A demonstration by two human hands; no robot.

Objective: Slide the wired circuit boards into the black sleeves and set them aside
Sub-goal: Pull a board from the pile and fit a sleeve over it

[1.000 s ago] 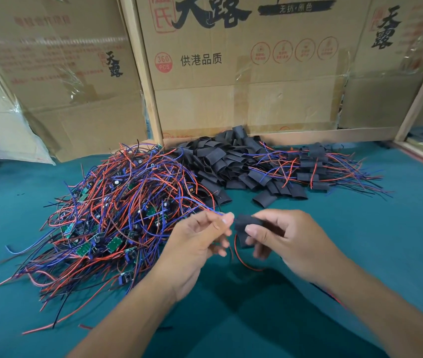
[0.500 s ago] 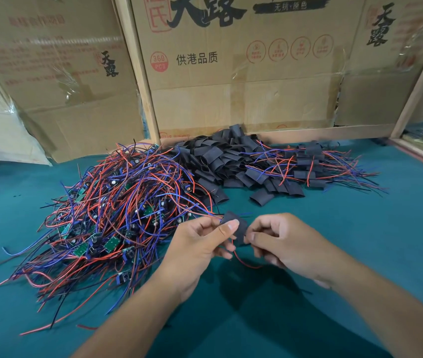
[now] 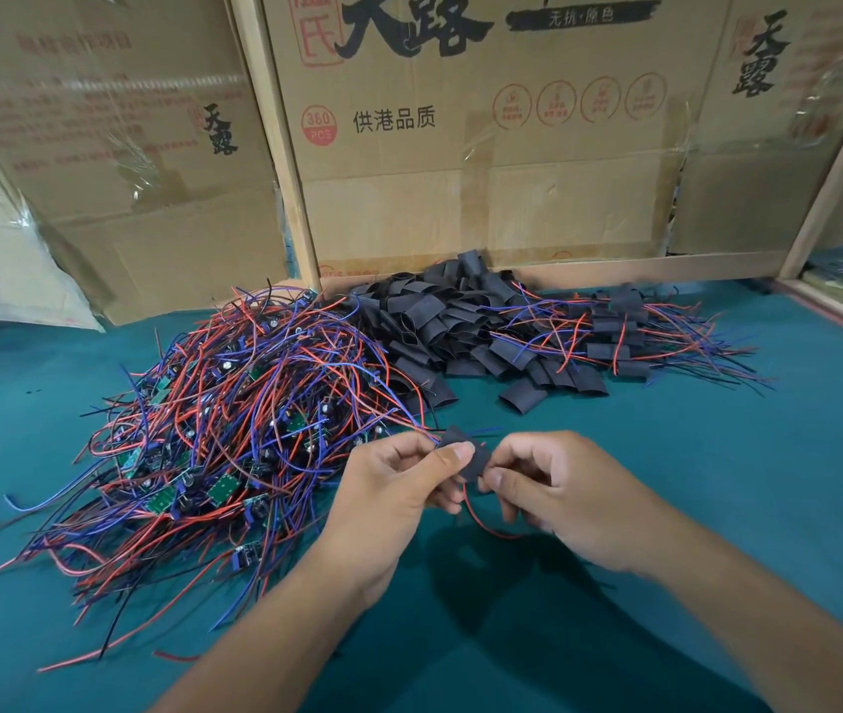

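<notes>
Between my two hands I hold one black sleeve (image 3: 471, 455) just above the green table. My left hand (image 3: 399, 491) pinches its left end with thumb and fingers, and my right hand (image 3: 558, 496) pinches its lower right end. Red and blue wires come out of the sleeve's left end, and a red wire (image 3: 486, 527) loops down below it. The board itself is hidden inside the sleeve or behind my fingers. A big tangle of wired green circuit boards (image 3: 234, 434) lies to the left. Loose black sleeves (image 3: 440, 321) are heaped behind.
Finished sleeved boards with wires (image 3: 635, 337) lie at the back right. Cardboard boxes (image 3: 486, 126) and a wooden frame wall off the far side. The green table top (image 3: 718, 455) stretches to the right and towards me.
My hands have come together: the right hand brought the sleeve to the left hand, and the sleeve now sits over the wired piece with both hands pinching it.
</notes>
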